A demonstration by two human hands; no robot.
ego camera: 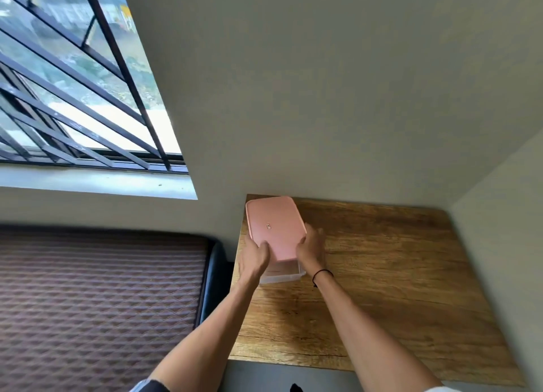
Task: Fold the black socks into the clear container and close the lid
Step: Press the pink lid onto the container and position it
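A pink lid (274, 225) lies over the clear container (282, 275), which stands at the far left corner of the wooden table (382, 288). The lid's near end is raised, so the container's near wall shows below it. My left hand (252, 258) grips the lid's near left edge. My right hand (311, 249) grips its near right edge, with a black band on that wrist. The container's inside is hidden by the lid and my hands, and I cannot tell whether the black socks are inside. A small black shape (296, 388) shows at the bottom edge.
A grey wall rises right behind the table and another closes in on its right side. A bed with a brown quilted mattress (97, 303) lies to the left, below a barred window (73, 83). The table's near half is bare wood.
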